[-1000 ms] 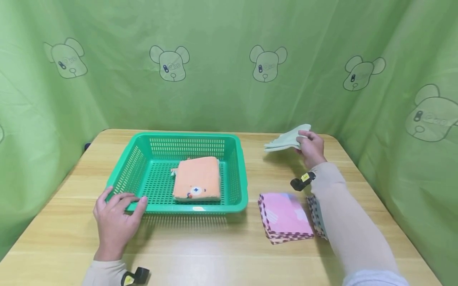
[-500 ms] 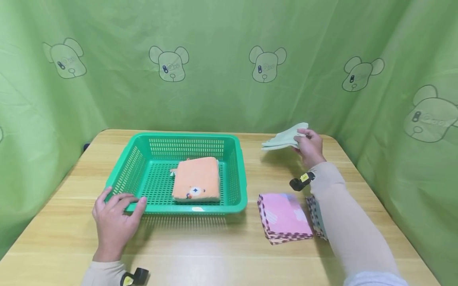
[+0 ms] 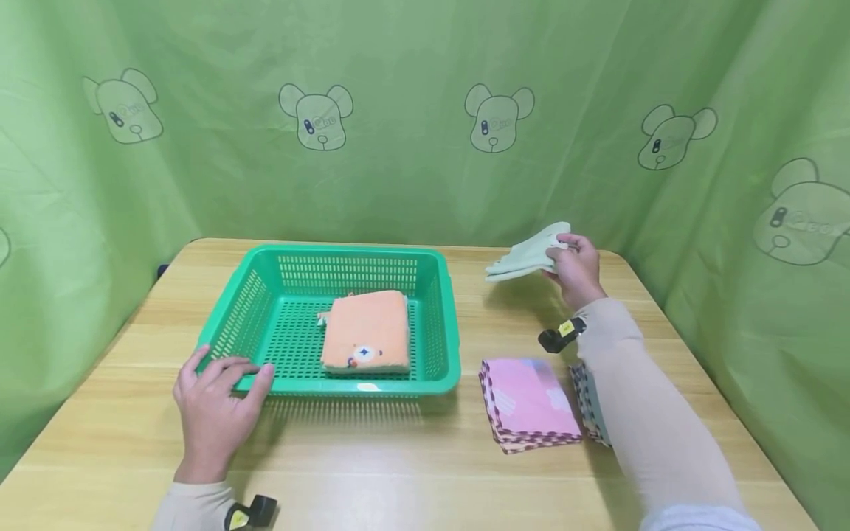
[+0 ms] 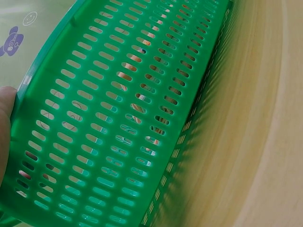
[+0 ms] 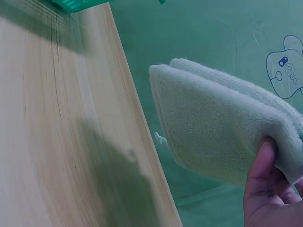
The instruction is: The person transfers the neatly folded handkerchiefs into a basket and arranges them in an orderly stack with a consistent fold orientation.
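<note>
You have two hands at work and four folded cloths in sight around one basket. Your right hand [image 3: 576,274] pinches one pale green cloth [image 3: 527,257] between thumb and fingers, closed down to the cloth's thickness; it hangs tilted above the far right of the bench [image 3: 372,472], clear of the surface, its shadow falling below. Your left hand [image 3: 215,413] holds the green basket [image 3: 312,387] at its near left corner, fingers bent over the rim and spread a little, thumb against it. Inside, to the right of the middle, lies one orange cloth [image 3: 365,328] with a small face near its front edge; you cannot tell whether it is one piece or several stacked. Right of the basket lies one pink cloth [image 3: 527,398] with checked edges, its layers showing, and just beside it the fourth, a grey-green cloth [image 3: 587,402], partly hidden by your right forearm. Behind the bench hangs a green curtain [image 3: 412,192] printed with five bear heads plus a sliver of another.
</note>
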`<state>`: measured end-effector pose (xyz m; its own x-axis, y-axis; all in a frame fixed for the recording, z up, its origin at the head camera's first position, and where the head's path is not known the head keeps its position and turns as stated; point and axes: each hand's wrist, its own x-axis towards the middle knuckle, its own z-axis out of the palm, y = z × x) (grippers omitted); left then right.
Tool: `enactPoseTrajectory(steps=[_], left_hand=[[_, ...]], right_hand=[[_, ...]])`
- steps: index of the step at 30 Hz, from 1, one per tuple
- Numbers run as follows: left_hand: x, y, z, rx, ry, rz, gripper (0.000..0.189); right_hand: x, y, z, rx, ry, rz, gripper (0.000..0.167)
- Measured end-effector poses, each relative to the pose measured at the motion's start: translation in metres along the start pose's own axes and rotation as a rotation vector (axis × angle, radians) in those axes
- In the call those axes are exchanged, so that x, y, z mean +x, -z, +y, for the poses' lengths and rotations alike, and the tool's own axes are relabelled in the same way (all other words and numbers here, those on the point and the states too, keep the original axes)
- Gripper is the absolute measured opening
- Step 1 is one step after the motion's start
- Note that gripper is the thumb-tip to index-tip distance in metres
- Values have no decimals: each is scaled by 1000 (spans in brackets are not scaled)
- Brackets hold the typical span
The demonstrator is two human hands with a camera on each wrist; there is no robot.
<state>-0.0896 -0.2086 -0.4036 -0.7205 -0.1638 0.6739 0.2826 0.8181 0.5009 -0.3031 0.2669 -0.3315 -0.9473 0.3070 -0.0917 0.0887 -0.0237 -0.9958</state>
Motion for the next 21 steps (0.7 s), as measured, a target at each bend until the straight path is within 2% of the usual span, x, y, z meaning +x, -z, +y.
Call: enactPoseTrajectory(steps=[21], left_hand=[[1,0,2,3,5,3,35]], right_hand=[[-10,-9,-10,48,41,-36,27]])
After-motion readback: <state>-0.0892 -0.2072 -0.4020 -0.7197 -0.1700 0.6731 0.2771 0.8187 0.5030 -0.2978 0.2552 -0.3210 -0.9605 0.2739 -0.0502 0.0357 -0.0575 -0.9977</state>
